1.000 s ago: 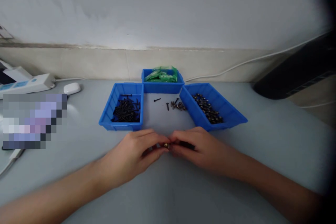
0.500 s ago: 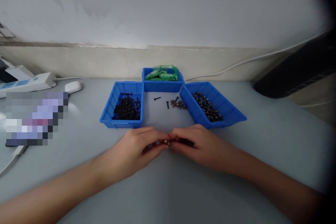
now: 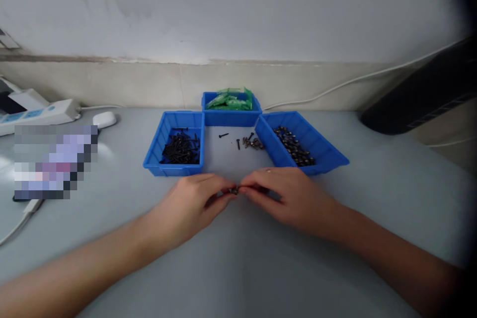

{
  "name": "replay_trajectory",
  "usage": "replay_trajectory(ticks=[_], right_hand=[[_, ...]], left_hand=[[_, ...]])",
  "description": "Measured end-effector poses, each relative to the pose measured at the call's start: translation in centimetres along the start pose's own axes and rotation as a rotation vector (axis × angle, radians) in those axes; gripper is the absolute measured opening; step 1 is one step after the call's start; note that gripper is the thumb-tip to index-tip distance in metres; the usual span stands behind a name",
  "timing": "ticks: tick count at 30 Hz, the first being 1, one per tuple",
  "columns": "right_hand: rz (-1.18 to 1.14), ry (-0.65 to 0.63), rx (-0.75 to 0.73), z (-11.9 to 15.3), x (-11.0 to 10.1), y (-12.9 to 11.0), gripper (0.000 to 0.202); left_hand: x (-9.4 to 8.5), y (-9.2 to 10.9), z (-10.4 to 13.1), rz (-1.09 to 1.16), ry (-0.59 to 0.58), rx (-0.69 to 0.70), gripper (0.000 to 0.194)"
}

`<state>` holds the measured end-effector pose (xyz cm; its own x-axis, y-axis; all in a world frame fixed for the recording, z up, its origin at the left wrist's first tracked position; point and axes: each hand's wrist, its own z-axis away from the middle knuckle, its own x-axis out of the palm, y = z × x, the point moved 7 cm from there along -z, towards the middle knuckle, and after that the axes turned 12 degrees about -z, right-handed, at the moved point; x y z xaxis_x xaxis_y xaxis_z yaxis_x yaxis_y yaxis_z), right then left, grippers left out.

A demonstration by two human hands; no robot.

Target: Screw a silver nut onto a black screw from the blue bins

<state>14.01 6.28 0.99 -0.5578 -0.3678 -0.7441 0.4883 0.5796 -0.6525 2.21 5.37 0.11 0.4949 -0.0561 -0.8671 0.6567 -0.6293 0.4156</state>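
Over the table in front of the bins, my left hand [image 3: 196,201] pinches a small brass-coloured metal fastener [image 3: 233,190] between thumb and fingers. Its exact kind is too small to make out. My right hand [image 3: 288,194] is closed in a pinch right beside it, fingertips at the fastener's right end; what those fingers hold is hidden. Just beyond the hands lie a few loose black screws [image 3: 238,144] and a little heap of metal fasteners [image 3: 254,143]. Black screws [image 3: 181,149] fill part of the left blue bin [image 3: 173,171].
The right blue bin [image 3: 324,156] contains many metal fasteners [image 3: 294,146]. Green plastic packets [image 3: 231,103] sit in the rear blue bin [image 3: 233,119]. At left are a pixelated phone-like object [image 3: 59,161], a white earbud case [image 3: 105,119] and a power strip [image 3: 44,114]. A black cylindrical object [image 3: 417,94] stands right.
Both hands appear slightly higher in the view, as do the bins. The fastener in the left fingers has turned a little, and the right fingers have shifted around its end.
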Motion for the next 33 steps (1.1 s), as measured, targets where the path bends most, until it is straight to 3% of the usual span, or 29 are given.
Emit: replay_trajectory(ticks=[6, 10, 14, 21, 27, 33], right_hand=[[0.095, 0.043, -0.164, 0.3, 0.0, -1.2, 0.021], [0.1, 0.01, -0.109, 0.2, -0.2, -0.8, 0.019], [0.14, -0.031, -0.066, 0.1, 0.2, -0.2, 0.019], [0.123, -0.126, -0.103, -0.1, 1.4, -0.7, 0.023], [-0.01, -0.165, 0.023, 0.1, 1.3, -0.1, 0.021], [-0.048, -0.183, 0.028, 0.1, 1.4, -0.2, 0.025]], left_hand=[[0.4, 0.2, 0.0, 0.027, -0.067, -0.029, 0.01], [0.0, 0.1, 0.1, 0.067, -0.023, -0.055, 0.011], [-0.3, 0.5, 0.2, -0.005, 0.028, 0.009, 0.014], [-0.1, 0.8, 0.1, -0.173, -0.051, 0.028, 0.03], [-0.5, 0.9, 0.4, -0.113, -0.001, 0.078, 0.018], [-0.6, 0.7, 0.4, -0.085, 0.029, 0.081, 0.015]])
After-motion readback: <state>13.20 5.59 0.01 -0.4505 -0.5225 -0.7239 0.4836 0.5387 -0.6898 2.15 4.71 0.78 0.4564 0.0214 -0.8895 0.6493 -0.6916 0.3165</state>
